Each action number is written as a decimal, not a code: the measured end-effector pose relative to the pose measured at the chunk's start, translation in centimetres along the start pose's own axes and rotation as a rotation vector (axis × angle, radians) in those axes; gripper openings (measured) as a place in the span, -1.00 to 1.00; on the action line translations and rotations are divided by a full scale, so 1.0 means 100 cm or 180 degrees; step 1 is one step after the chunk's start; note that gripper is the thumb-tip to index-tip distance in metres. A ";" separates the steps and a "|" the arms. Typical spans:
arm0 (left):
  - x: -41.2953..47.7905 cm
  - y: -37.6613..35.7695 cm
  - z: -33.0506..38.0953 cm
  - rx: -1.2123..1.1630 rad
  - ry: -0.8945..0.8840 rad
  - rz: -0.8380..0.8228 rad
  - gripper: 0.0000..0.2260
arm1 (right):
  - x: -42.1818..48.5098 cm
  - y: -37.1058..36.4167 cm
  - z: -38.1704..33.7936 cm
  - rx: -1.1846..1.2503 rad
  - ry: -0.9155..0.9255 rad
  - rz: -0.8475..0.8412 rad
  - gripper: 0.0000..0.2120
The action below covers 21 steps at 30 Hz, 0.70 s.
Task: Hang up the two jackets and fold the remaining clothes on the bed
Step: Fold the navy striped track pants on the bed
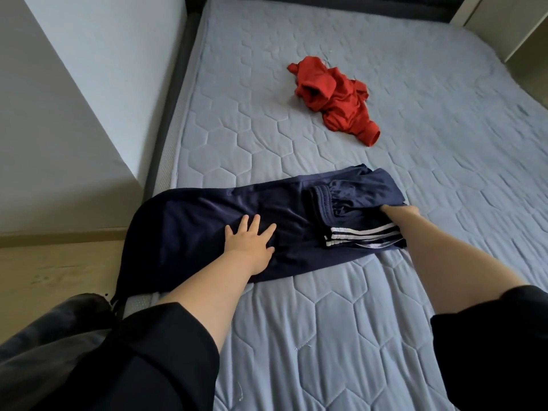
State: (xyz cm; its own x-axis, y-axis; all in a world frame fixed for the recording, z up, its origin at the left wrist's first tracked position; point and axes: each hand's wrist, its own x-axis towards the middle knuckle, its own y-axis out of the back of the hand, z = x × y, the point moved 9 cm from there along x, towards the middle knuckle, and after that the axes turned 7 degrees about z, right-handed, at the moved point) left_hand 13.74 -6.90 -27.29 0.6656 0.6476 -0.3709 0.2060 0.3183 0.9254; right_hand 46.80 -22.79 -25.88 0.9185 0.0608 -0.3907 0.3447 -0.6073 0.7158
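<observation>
A pair of navy track pants point(207, 215) with white side stripes lies across the near left part of the bed point(326, 321), its left end hanging over the mattress edge. My left hand point(250, 241) presses flat on the middle of the pants, fingers spread. The right end of the pants is folded over, waistband on top. My right hand point(400, 211) is tucked under that folded end and grips it; its fingers are mostly hidden by the fabric. A crumpled red garment point(335, 96) lies further up the bed, apart from both hands.
The bed has a light blue quilted cover. A white cabinet point(89, 84) stands close along its left side, with a wood floor point(53, 271) below. Pale furniture point(510, 22) stands at the far right corner.
</observation>
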 end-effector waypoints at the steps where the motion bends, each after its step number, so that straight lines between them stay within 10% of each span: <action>1: 0.000 0.001 0.001 0.0027 0.0000 -0.0008 -0.50 | 0.001 0.001 0.006 0.0402 -0.0139 -0.0030 -0.49; 12: -0.002 0.042 0.077 -0.0869 -0.0764 0.0613 -0.45 | -0.019 0.014 0.013 0.0483 -0.0176 0.0164 -0.71; 18: -0.008 0.024 0.106 -0.1282 -0.0875 -0.0462 -0.47 | -0.060 0.048 -0.050 0.0027 0.0791 0.0944 -0.82; 21: -0.005 0.028 0.100 -0.2810 -0.0334 -0.0704 -0.53 | -0.104 0.050 -0.102 0.0117 0.1438 0.1180 -0.83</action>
State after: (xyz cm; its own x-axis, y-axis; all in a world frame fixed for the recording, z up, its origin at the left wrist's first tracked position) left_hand 21.18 -13.27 -23.68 0.7469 0.4564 -0.4836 -0.2579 0.8691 0.4220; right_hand 40.98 -18.39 -12.30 0.9708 0.1659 0.1734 -0.0150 -0.6790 0.7339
